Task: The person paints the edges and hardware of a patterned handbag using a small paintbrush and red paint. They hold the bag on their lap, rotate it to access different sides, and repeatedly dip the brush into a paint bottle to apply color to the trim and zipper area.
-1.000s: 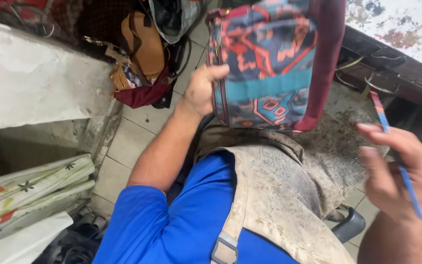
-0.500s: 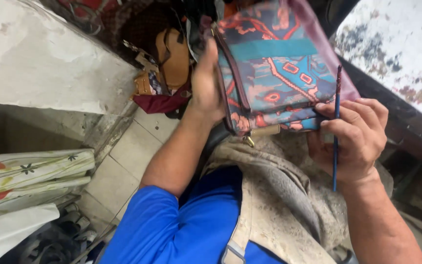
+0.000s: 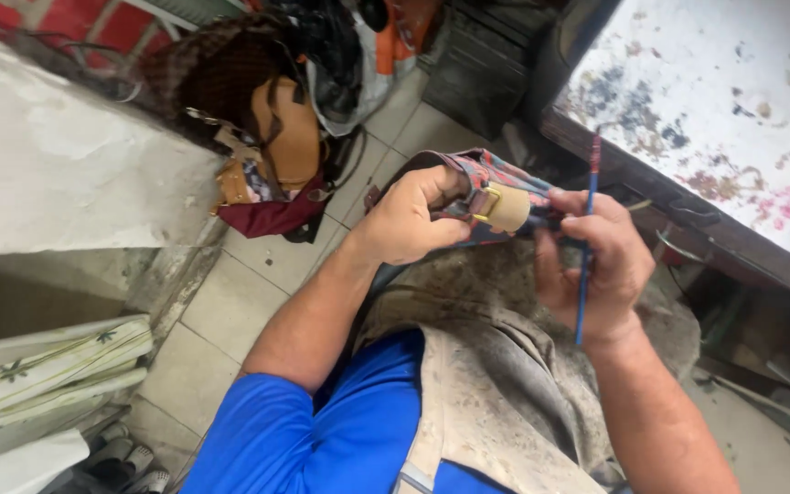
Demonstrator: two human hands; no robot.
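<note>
Both hands meet over the lap: the left hand (image 3: 409, 220) clamps its fingers on the patterned bag (image 3: 496, 178), steadying a tan tab (image 3: 505, 207), while the right hand (image 3: 596, 265) pinches a thin brush (image 3: 585, 247) and braces the bag's right end.

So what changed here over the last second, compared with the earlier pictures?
The patterned bag came down from held up flat to lying low over the lap, a tan strap tab now showing. The right hand, apart at first, closed onto the bag. The left hand kept its grip; the thin brush stayed in the right.
</note>
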